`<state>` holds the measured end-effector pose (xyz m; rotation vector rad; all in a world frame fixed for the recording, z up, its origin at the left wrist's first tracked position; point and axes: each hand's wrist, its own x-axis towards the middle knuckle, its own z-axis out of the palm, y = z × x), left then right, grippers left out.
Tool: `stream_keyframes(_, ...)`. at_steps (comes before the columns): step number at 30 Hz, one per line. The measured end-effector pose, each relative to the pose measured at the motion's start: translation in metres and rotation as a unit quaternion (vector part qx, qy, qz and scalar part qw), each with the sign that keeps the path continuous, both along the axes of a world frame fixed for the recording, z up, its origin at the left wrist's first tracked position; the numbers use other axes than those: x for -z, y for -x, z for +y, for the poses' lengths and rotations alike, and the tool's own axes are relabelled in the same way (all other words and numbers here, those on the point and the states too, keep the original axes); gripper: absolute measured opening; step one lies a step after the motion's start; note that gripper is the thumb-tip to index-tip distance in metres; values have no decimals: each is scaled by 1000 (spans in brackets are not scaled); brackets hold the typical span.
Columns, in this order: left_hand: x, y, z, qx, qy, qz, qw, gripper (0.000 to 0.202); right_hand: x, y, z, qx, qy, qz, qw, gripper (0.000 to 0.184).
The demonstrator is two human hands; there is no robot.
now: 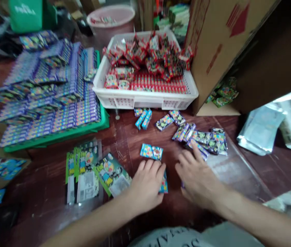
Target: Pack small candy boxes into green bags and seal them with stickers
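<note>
My left hand (147,181) curls over a small blue snack packet (164,184), whose right side shows past the fingers. Just beyond its fingertips another blue packet (151,151) lies flat on the table. My right hand (199,176) rests palm down, fingers apart, its tips by a purple packet (198,148) at the near edge of a loose group of purple packets (207,139). A purple sliver shows beneath this hand; I cannot tell what it belongs to. To the left lie printed clear pouches (87,175) in green and black.
A white basket (114,99) of red packets stands at the back. Purple packets in rows fill a green tray (83,129) at left. An open cardboard box (212,44) rises at right, near silvery bags (261,127). More blue packets (144,119) lie before the basket.
</note>
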<state>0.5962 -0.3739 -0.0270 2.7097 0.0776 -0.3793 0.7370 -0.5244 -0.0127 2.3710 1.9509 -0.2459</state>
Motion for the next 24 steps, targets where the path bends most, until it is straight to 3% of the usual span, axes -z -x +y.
stream_keyframes(1, 4, 4, -2, -8, 3, 2, 1000, 72, 7, 6, 8, -16, 5, -9, 1000, 49)
stream_keyframes(4, 18, 15, 3, -23, 16, 16, 999, 81, 38, 20, 23, -58, -7, 14, 998, 104)
stream_keyframes(6, 17, 13, 16, 6, 31, 17, 999, 97, 52, 18, 24, -54, -51, 22, 997, 116)
stream_keyframes(8, -1, -4, 36, 50, 35, -11, 998, 97, 48, 5, 16, -63, -113, 49, 990, 114)
stream_keyframes(10, -32, -42, 60, 70, 1, -75, 995, 73, 25, -21, 6, -65, -168, 93, 979, 108)
stream_keyframes(12, -64, -100, 89, 66, -77, -147, 984, 43, -3, -60, -1, 30, -213, 97, 972, 86)
stream_keyframes(13, -76, -133, 104, 46, -119, -177, 976, 35, -14, -83, -2, 84, -252, 83, 960, 68)
stream_keyframes(15, -91, -197, 134, -24, -203, -205, 957, 33, -23, -134, 0, 183, -305, 25, 934, 53)
stream_keyframes(16, -92, -225, 148, -91, -242, -202, 945, 32, -22, -159, 2, 240, -306, -18, 921, 51)
stream_keyframes(18, -88, -269, 170, -148, -254, -195, 936, 34, -9, -206, 6, 356, -227, -71, 904, 52)
stream_keyframes(19, -84, -284, 178, -167, -254, -188, 934, 39, 0, -226, 9, 373, -201, -74, 903, 57)
stream_keyframes(22, -73, -306, 194, -186, -245, -169, 936, 41, 27, -268, 20, 399, -144, -66, 903, 75)
stream_keyframes(24, -74, -308, 196, -182, -238, -157, 941, 36, 41, -282, 27, 414, -124, -64, 899, 75)
